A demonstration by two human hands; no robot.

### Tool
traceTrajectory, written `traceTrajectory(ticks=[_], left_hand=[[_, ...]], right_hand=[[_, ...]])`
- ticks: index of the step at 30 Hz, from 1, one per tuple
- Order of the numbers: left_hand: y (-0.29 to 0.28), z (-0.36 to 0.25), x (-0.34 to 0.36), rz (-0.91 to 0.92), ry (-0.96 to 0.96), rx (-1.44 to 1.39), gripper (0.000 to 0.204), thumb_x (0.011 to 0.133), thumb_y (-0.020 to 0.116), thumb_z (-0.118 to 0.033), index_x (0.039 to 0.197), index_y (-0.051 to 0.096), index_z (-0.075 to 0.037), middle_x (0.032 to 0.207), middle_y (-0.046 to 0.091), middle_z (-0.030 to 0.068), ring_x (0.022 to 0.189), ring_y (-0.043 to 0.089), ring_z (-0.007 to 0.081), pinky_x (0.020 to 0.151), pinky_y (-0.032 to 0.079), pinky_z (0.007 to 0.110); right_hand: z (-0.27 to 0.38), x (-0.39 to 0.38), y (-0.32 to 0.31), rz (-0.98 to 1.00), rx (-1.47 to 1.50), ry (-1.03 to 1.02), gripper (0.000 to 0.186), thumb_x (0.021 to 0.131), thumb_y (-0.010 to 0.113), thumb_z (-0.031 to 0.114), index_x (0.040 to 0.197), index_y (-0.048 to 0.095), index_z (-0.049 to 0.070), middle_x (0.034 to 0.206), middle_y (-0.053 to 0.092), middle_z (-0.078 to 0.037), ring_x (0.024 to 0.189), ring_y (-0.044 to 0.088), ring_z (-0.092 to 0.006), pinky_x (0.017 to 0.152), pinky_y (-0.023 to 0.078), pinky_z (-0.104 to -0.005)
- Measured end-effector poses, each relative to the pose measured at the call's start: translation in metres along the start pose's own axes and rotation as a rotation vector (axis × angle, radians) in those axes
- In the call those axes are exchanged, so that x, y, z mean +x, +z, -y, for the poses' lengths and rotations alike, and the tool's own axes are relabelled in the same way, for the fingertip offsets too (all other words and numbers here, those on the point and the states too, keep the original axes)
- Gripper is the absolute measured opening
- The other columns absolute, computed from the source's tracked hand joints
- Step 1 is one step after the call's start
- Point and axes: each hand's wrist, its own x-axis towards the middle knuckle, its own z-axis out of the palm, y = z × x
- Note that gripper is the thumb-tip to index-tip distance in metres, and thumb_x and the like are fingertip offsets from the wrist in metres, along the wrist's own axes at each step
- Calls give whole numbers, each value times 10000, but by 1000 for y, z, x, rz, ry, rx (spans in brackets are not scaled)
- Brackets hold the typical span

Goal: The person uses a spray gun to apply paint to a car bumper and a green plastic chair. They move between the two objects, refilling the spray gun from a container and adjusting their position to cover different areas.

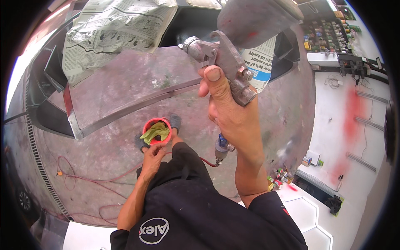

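Note:
My right hand (237,114), raised close in front, is closed round the handle of a metal spray gun (227,56). The gun's nozzle points left, and a large grey cup (254,21) sits on top of it. Below the fist a blue and metal fitting (222,146) joins the gun's lower end to a red hose. My left hand (154,155), held low, has its fingers pinched at the near rim of a small red bucket (147,126). Inside the bucket lies a crumpled yellow-green cloth (155,132).
Ahead, a grey panel (125,89) with a raised edge is partly covered by newspaper sheets (112,33). The red hose (93,180) loops over the stained floor at left, near a drain grate (39,154). Cans and bottles (327,35) fill the far right; more small containers (281,177) stand nearer.

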Motion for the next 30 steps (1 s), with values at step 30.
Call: traceTrajectory(ticks=[30], left_hand=[[0, -3, 6, 0, 8, 13, 358, 1005, 715, -251, 1297, 700, -44, 1064, 733, 19, 926, 647, 108, 739, 511, 260]], right_hand=[[15, 6, -1, 7, 33, 3, 470, 1002, 728, 472, 1132, 703, 21, 813, 635, 3, 509, 437, -26, 452, 318, -227]])
